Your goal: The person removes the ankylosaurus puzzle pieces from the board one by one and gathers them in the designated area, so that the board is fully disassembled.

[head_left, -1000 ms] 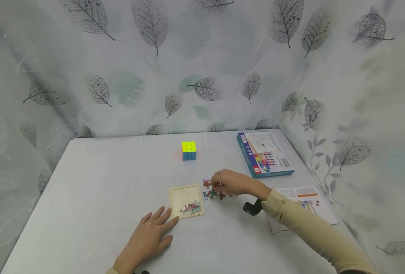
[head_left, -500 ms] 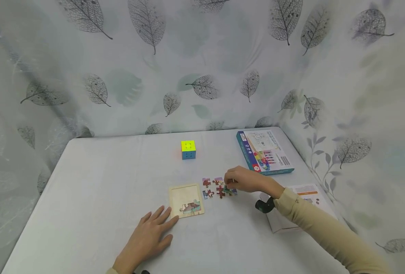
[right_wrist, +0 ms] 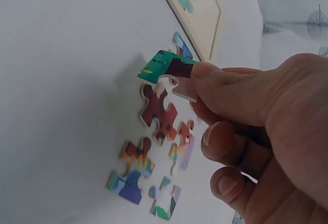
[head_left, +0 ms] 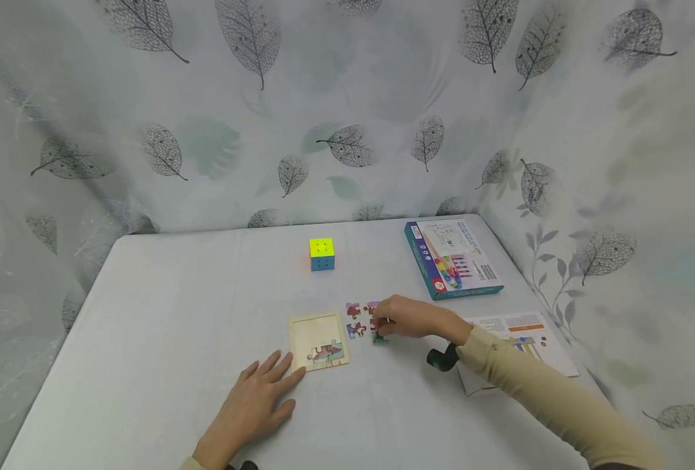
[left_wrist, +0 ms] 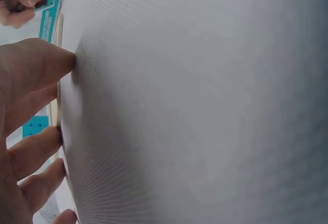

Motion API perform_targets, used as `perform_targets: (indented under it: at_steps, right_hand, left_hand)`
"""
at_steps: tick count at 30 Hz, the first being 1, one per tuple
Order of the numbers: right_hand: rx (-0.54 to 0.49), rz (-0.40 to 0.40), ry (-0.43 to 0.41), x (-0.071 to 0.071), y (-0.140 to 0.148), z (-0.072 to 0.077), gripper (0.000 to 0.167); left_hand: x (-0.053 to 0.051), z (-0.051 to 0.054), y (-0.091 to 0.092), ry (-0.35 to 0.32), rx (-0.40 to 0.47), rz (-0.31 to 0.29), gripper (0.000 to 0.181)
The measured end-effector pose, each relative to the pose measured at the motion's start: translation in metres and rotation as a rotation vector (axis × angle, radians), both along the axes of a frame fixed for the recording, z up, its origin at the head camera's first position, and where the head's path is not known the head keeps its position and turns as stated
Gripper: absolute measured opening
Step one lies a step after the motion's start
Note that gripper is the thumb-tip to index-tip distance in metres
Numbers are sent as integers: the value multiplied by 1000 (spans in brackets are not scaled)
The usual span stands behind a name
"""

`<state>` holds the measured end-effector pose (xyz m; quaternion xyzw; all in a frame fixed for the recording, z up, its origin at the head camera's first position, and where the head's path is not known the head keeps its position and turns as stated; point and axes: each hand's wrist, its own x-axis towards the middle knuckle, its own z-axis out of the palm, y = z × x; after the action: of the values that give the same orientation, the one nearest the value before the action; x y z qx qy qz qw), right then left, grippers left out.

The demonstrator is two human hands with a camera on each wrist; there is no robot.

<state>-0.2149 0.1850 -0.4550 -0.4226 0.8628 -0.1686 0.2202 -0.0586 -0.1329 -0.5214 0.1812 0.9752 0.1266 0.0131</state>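
Note:
My right hand (head_left: 406, 318) pinches a green and dark jigsaw piece (right_wrist: 165, 66) between thumb and finger, above the table. Under and beside it lie several loose jigsaw pieces (right_wrist: 159, 112), partly covered by the hand in the head view. Left of them is a square wooden puzzle tray (head_left: 307, 331), with some joined pieces (head_left: 327, 352) in its lower right corner. My left hand (head_left: 252, 406) rests on the table with fingers spread, its fingertips at the tray's lower left corner. The left wrist view shows the left hand (left_wrist: 28, 111) flat along the table.
A puzzle cube (head_left: 322, 254) with a yellow top stands behind the tray. At the back right lies a flat teal-edged box (head_left: 456, 258). A white printed box (head_left: 550, 349) sits by the right edge, partly under the right sleeve. Leaf-patterned cloth hangs behind the white table (head_left: 177, 313).
My right hand first moved right to the far side of the loose pieces, then came back left with the green jigsaw piece pinched. My left hand and the tray have stayed put.

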Motion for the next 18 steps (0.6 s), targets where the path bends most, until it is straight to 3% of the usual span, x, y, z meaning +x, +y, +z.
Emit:
perform_targets:
  at_steps: [12,18]
  right_hand:
    - [60,-1,-32,6,-30,-10,15]
    - [70,-3,-98,5,-38,-18,13]
  left_hand:
    - [1,-1,0,-4,-5,6,49]
    - [1,-1,-1,22,1,-5,49]
